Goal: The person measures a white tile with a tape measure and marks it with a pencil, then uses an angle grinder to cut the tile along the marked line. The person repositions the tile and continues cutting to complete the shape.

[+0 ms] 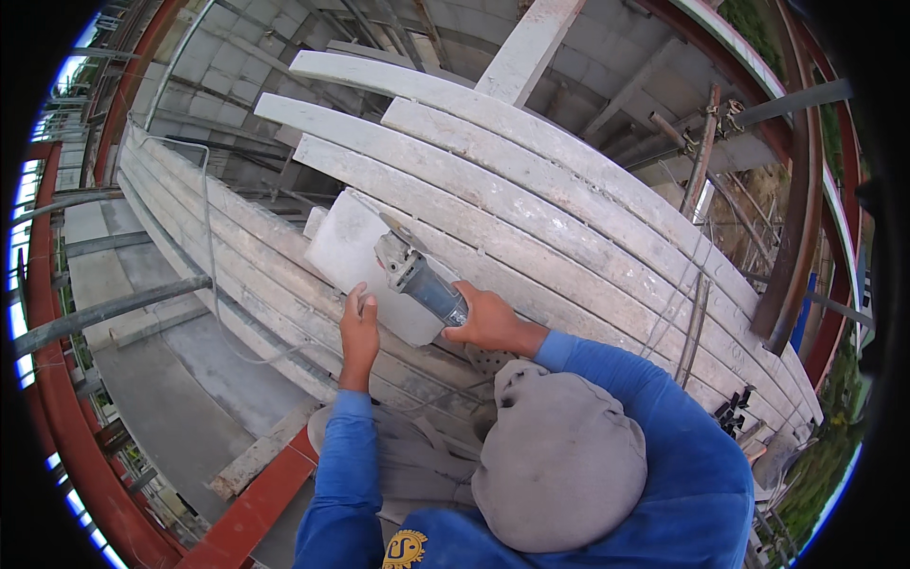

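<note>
My right hand (486, 321) is wrapped round the grey body of an angle grinder (431, 289). The tool's metal head points up and left, and its disc shows only as a thin edge. Beneath the grinder lies a pale flat panel piece (353, 239), resting across long whitish planks. I cannot tell whether the disc touches the panel. My left hand (359, 332) is raised beside the panel's lower left edge, left of the grinder. Its fingers are slightly bent and apart, with nothing visible in them.
Long dusty planks (531, 204) lie side by side with gaps between them. My bent knee (559, 455) in grey trousers is close below the grinder. A thin cable (210, 237) loops at the left. Metal pipes (114, 315) and red steel beams (256, 503) stand around.
</note>
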Motion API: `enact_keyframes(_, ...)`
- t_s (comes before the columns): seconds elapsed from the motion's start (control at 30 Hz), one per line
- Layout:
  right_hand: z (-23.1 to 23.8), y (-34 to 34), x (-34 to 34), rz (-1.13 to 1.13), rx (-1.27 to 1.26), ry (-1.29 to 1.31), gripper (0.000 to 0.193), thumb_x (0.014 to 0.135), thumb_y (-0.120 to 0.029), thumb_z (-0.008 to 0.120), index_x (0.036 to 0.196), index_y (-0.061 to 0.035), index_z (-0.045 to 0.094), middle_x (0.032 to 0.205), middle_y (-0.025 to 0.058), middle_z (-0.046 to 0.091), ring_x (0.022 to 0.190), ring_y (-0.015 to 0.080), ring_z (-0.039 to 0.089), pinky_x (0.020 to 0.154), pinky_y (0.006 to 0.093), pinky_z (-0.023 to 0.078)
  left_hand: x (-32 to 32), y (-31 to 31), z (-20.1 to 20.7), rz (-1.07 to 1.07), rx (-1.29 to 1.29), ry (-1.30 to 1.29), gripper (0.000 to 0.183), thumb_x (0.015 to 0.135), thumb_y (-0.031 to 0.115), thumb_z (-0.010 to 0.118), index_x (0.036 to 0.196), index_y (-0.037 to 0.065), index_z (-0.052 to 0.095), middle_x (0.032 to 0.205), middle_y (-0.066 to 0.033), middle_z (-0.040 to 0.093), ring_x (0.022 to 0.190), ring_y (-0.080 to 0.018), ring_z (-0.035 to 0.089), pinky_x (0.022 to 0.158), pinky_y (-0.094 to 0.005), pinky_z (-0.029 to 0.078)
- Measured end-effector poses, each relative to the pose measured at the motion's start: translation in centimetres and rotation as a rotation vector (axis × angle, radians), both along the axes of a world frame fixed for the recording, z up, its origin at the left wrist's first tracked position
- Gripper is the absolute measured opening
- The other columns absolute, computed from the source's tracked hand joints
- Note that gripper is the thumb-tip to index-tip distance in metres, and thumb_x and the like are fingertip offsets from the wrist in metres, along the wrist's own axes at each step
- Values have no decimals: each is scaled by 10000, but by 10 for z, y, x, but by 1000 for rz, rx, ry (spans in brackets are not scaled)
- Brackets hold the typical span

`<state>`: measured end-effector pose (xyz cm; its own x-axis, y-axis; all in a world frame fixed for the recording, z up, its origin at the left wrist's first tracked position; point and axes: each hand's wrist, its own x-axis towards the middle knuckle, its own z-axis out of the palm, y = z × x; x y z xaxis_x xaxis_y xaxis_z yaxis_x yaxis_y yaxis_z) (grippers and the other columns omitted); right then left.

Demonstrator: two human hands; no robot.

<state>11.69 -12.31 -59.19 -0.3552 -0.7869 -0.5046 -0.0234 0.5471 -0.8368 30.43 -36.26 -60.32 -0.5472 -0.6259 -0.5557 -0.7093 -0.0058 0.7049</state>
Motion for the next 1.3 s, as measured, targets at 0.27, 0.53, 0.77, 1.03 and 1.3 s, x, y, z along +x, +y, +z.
enact_keyframes(0.27, -18, 70, -37, -347, 116, 61, 873, 758, -414, 908, 1424, 30, 560, 1131, 245, 745, 1039, 337, 745, 932, 426, 565, 11, -51, -32, -1062, -1022, -214, 919, 916, 59, 720, 1718, 278, 328, 1771, -183, 246, 1624, -431, 257, 1258, -720, 238)
enact_keyframes(0.53, -19, 110, -43, -545, 79, 89, 673, 727, -369, 927, 1207, 7, 644, 967, 136, 715, 867, 270, 682, 842, 404, 555, 6, -86, -53, -1367, -1159, -8, 656, 1004, 110, 613, 1623, 268, 461, 1716, -145, 365, 1554, -436, 380, 1223, -781, 272)
enact_keyframes(0.77, -14, 137, -43, -644, 82, 82, 646, 738, -309, 926, 1206, 28, 633, 968, 98, 688, 855, 193, 644, 826, 360, 553, -21, -98, -1, -1433, -1163, 180, 430, 993, 193, 650, 1424, 182, 657, 1530, -157, 598, 1460, -419, 516, 1211, -770, 314)
enact_keyframes(1.03, -17, 151, -49, -740, 103, 32, 583, 748, -260, 902, 1173, 12, 609, 902, 71, 665, 743, 159, 652, 702, 341, 556, -149, -86, 64, -1585, -1227, 312, 302, 961, 246, 687, 1218, 86, 690, 1194, -108, 719, 1181, -314, 671, 1045, -602, 493)
enact_keyframes(1.3, -19, 173, -40, -778, 108, 67, 624, 741, -288, 898, 1197, 28, 612, 942, 90, 664, 812, 195, 645, 769, 367, 551, -192, -68, 98, -1129, -782, 174, 430, 969, 349, 787, 1171, -23, 710, 1025, -214, 755, 960, -409, 732, 808, -476, 574)
